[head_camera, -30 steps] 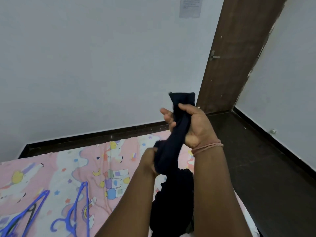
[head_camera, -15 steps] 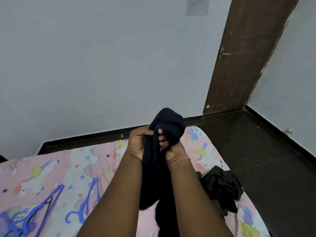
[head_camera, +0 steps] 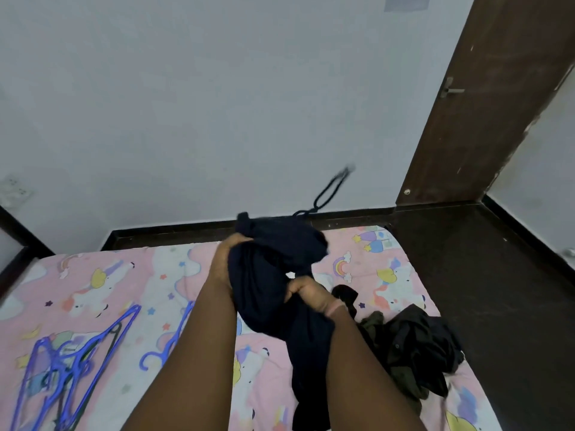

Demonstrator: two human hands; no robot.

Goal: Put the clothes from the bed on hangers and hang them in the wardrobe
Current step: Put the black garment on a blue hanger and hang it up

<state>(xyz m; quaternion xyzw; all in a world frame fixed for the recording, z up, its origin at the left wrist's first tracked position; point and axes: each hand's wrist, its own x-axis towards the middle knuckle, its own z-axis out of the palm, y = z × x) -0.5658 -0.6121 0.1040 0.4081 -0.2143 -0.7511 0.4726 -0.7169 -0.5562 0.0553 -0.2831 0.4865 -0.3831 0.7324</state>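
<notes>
A dark navy garment (head_camera: 273, 275) is bunched up between both hands above the bed (head_camera: 93, 290). My left hand (head_camera: 225, 259) grips its upper left side, and my right hand (head_camera: 306, 292) grips it lower down on the right. A drawstring (head_camera: 329, 189) from the garment flies up, blurred, against the wall. The rest of the garment hangs down between my forearms. A pile of dark clothes (head_camera: 413, 343) lies on the bed at the right. Blue hangers (head_camera: 68, 362) lie on the bed at the left, with another blue hanger (head_camera: 168, 340) partly behind my left arm.
The bed has a pink cartoon-print sheet. A white wall stands behind it, with a brown door (head_camera: 485, 98) at the right and dark floor (head_camera: 497, 275) beside the bed. A wall socket (head_camera: 15, 191) sits at the far left.
Both hands have come lower and turned the bunched garment over, and its drawstring has flicked upward. The camera has tilted down and left, showing more of the bed and the clothes pile.
</notes>
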